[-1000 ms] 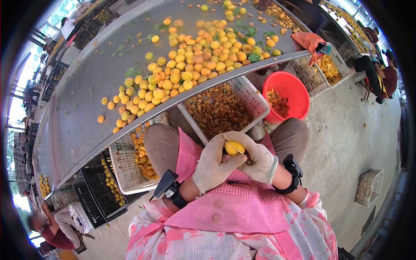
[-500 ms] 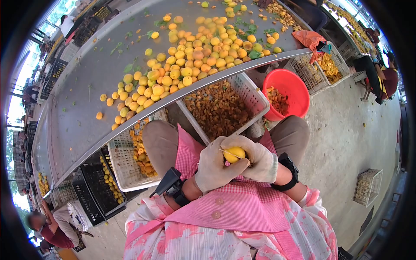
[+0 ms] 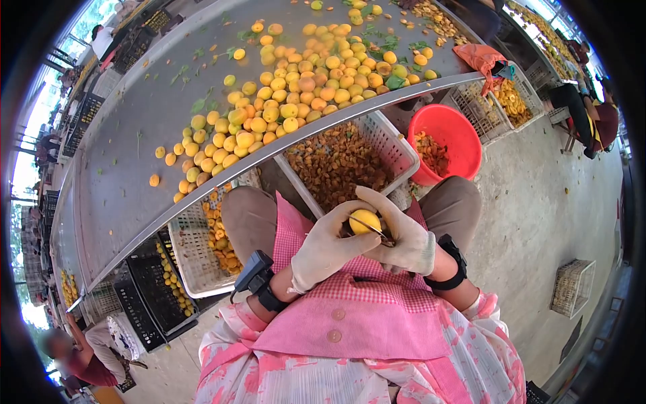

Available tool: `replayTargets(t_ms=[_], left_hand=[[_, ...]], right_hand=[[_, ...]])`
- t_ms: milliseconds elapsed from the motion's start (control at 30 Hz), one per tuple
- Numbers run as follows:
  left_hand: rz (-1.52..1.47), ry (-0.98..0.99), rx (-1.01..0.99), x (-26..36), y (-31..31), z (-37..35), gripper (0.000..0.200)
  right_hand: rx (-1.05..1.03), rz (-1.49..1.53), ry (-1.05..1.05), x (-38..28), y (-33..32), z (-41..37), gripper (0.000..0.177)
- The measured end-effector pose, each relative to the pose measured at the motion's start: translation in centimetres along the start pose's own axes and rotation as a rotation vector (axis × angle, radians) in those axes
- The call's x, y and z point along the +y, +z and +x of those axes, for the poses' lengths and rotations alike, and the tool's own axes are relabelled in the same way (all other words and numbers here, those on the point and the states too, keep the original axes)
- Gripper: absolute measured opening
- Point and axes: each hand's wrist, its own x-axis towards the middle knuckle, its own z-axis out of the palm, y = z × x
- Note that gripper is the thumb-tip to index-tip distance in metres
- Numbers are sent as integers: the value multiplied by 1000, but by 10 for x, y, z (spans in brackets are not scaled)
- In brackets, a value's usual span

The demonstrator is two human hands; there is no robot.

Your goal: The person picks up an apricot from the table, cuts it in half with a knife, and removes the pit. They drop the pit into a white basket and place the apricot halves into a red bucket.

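A yellow apricot (image 3: pixel 364 220) sits between my two gloved hands above my lap. My left hand (image 3: pixel 328 248) closes around its left side. On the other side, my right hand (image 3: pixel 406 241) is closed with the dark handle of a small knife (image 3: pixel 379 232) under its fingers; the thin blade lies across the front of the apricot. Part of the handle is hidden by the fingers. Just beyond my hands stands a white crate (image 3: pixel 398 149) of brown apricot pits (image 3: pixel 336 165).
Many apricots (image 3: pixel 296 94) and leaves lie on the metal table (image 3: pixel 128 155). A red bucket (image 3: pixel 464 141) stands right of the pit crate. A white crate (image 3: pixel 192 269) of apricot halves is beside my left knee. Other people sit at both sides.
My hands have lifted slightly and turned, spreading a little apart around the apricot. The right thumb and fingers have opened wider, and more of the knife now shows.
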Motion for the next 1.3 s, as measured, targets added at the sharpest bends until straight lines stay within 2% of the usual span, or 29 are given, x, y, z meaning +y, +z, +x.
replayTargets(t_ms=[67,133,200,267,400,567,600,667,733,800,833,900,967,1000,1067,1133,1200,1300], left_hand=[[-15,-74,3,0,-6,-1,38],[-29,-154,1,-5,-11,-2,41],[-268,-187,-51,-13,-15,-2,46],[-377,-167,-85,-15,-14,-2,46],[-634,-93,-195,-13,-15,-6,48],[-665,-22,-246,-30,-18,-5,53],[-700,-9,-256,-31,-18,-3,53],[-751,-64,-247,-22,-15,-2,51],[-805,-122,-239,-15,-12,-1,49],[-687,-65,-345,-11,-10,-1,46],[-663,-63,-341,-11,-8,-1,50],[-632,-74,-351,-6,-5,0,53],[-601,-84,-356,-1,-2,1,56],[-627,-73,-387,0,-1,1,50],[-651,-64,-422,3,3,0,44],[-629,-42,-395,6,10,-3,41],[-608,-39,-380,4,13,-4,42],[-590,-14,-344,-4,16,-5,44]], right_hand=[[6,-54,-65,1,-7,-4,77],[178,119,82,-8,-15,-15,75],[427,393,-265,9,-17,-9,62],[632,579,-311,8,-11,-6,55],[388,507,-131,29,-1,-15,36],[286,515,-68,38,1,-17,27],[290,518,-77,35,0,-16,27],[484,472,-54,14,-4,-15,27],[569,646,-206,-8,-2,-14,26],[594,655,-371,-33,-3,-13,21],[598,653,-377,-36,-4,-11,21],[550,307,-746,-41,-5,-7,28],[525,420,-782,-49,2,-4,28],[499,535,-813,-51,4,-4,29],[441,550,-873,-49,6,0,28],[523,569,-823,-54,13,0,29],[486,550,-846,-53,12,-1,28],[527,600,-739,-57,15,-6,20]])
